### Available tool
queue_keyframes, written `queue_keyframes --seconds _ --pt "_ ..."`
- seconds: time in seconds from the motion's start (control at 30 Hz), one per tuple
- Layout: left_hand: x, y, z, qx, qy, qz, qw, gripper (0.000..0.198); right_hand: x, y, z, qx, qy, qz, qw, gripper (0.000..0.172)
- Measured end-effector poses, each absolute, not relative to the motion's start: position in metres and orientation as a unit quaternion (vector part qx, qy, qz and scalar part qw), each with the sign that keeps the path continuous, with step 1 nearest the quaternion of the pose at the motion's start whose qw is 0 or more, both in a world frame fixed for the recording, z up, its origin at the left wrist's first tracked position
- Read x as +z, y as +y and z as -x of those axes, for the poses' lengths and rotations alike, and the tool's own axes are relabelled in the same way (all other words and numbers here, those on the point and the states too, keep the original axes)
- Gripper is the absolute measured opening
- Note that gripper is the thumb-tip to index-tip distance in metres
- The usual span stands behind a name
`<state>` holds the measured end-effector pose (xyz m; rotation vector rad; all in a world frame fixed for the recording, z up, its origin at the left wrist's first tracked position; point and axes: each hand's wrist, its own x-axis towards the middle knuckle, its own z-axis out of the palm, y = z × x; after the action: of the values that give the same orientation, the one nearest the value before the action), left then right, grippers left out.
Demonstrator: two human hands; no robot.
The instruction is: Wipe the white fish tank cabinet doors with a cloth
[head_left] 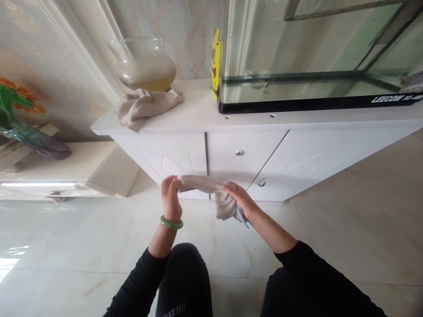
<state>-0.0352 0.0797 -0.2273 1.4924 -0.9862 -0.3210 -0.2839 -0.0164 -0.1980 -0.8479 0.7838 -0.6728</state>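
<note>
Cloth (206,185): we hold it stretched in front of the cabinet (231,154), below its drawer knob. Long axis runs left to right, level. Left hand (171,196) fingers pinch the left end; right hand (243,201) fingers grip the right end, where a tail hangs down. Both hands equally near.

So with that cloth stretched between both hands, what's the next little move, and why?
Probably bring the hands together to fold it: the left hand and right hand pinch opposite ends of the beige cloth, and one end hangs loose below the right hand.
</note>
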Motion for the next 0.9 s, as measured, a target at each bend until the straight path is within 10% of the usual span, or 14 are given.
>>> queue_keyframes --seconds 0.23,0.63,0.9 --pt "-0.224 0.077 0.116 -0.294 -0.522 -0.520 0.609 0.077 -0.170 0.012 0.267 -0.334 0.263 0.423 0.800 0.067" --pt "-0.156 -0.071 0.139 0.367 -0.512 -0.437 0.642 0.021 -0.134 0.025 0.324 -0.628 0.399 0.389 0.544 0.036" --pt "-0.218 -0.097 0.203 0.187 -0.807 -0.426 0.363 0.035 -0.126 0.010 0.365 -0.696 0.403 0.348 0.481 0.033"
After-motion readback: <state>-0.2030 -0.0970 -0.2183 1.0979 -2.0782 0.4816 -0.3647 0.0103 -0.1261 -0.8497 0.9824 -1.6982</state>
